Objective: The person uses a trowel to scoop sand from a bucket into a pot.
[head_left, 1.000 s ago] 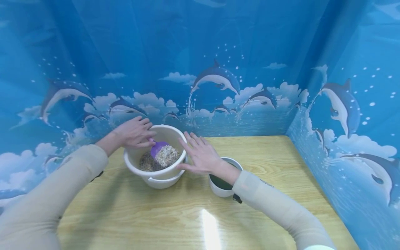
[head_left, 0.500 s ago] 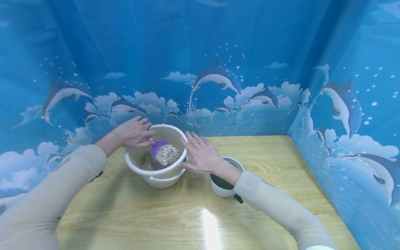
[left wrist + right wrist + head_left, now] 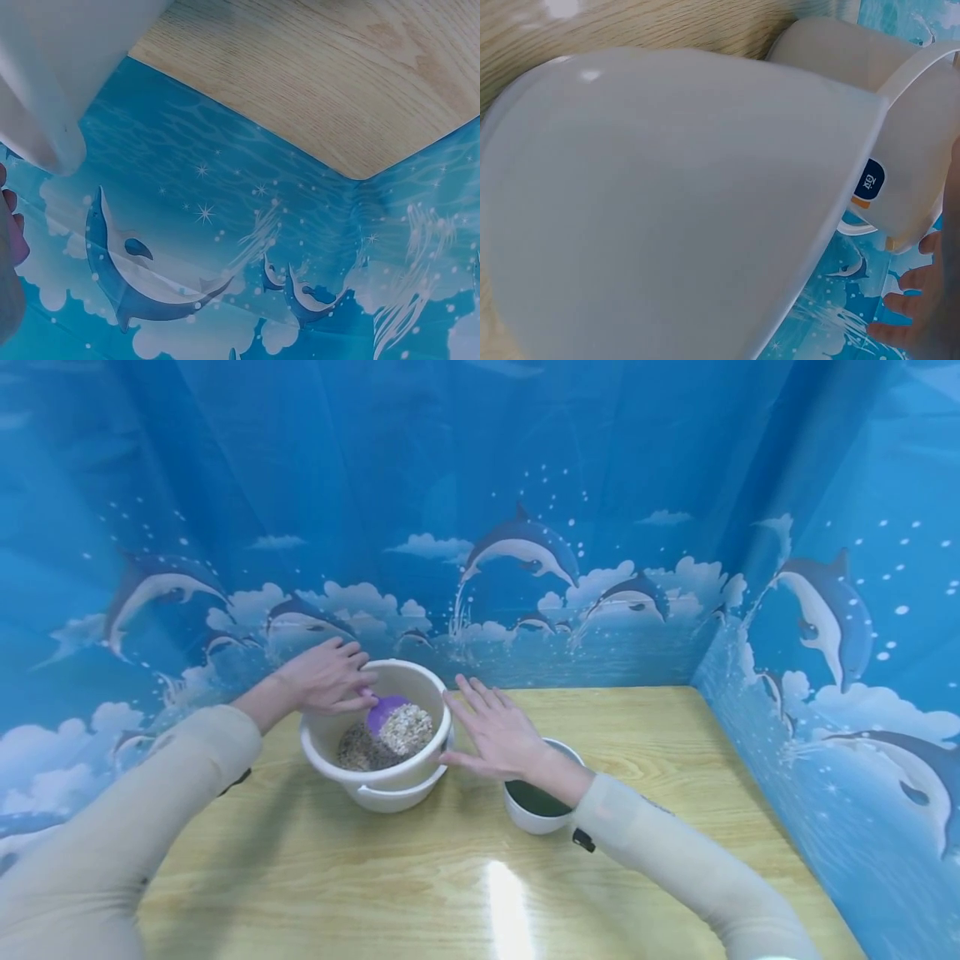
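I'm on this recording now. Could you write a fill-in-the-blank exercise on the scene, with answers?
1. The hand pinching the small purple plastic scoop is the person's ____.
2. In the head view, the round white bowl, dark green inside, stands to the ____ of the round white plastic bucket.
3. The animals printed on the blue curtain are ____.

Missing words: left; right; dolphins.

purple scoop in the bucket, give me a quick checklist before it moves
1. Scoop held: ok, the left hand holds the purple scoop by its handle.
2. Scoop loaded: ok, pale flakes are heaped on it.
3. White bucket upright on the table: ok.
4. Bucket steadied by the right hand: cannot tell, contact unclear.
5. Space above the white bowl free: not ok, right forearm crosses it.
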Action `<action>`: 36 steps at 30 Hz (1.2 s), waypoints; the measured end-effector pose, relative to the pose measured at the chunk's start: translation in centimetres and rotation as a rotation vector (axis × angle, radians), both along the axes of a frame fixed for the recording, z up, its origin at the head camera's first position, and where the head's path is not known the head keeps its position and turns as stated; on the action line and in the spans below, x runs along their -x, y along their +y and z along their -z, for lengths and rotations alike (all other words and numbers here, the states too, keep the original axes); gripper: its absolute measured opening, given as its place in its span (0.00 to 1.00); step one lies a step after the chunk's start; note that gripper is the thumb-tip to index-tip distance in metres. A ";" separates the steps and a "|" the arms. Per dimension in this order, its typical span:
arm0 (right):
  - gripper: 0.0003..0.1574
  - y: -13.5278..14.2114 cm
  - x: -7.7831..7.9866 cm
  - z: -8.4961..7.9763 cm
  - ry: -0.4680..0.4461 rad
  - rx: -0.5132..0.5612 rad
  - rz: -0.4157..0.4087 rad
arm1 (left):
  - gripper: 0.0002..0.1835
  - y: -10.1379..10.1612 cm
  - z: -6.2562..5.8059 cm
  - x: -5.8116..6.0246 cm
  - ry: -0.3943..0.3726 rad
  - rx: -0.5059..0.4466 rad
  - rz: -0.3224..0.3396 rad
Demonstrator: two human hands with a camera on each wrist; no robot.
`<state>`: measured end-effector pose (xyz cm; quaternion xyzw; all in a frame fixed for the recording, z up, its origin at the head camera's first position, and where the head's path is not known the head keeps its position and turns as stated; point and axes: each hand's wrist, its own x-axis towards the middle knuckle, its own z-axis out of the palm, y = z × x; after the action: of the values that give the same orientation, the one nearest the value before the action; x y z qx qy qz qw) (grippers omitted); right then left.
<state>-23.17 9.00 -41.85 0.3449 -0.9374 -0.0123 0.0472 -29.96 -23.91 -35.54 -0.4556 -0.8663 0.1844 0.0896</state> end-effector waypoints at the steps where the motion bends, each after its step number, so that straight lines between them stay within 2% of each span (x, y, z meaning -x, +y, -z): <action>1: 0.65 0.2 0.0 0.0 0.000 0.000 -0.001 | 0.19 0.0 -0.1 0.0 -0.001 -0.004 -0.002; 14: 0.64 3.3 -0.7 0.5 0.017 0.039 0.007 | 0.20 0.5 -1.0 -0.1 -0.024 -0.041 -0.023; 21: 0.66 5.2 -1.5 1.1 0.017 0.040 0.019 | 0.19 0.9 -0.9 -0.3 -0.028 -0.055 0.004; 36: 0.68 8.2 -2.9 1.9 0.029 0.048 0.062 | 0.18 2.3 -1.1 -0.2 -0.061 -0.062 0.013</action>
<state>-20.27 17.24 -43.78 0.3143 -0.9468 0.0037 0.0688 -29.74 -21.59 -34.45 -0.4636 -0.8709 0.1431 0.0783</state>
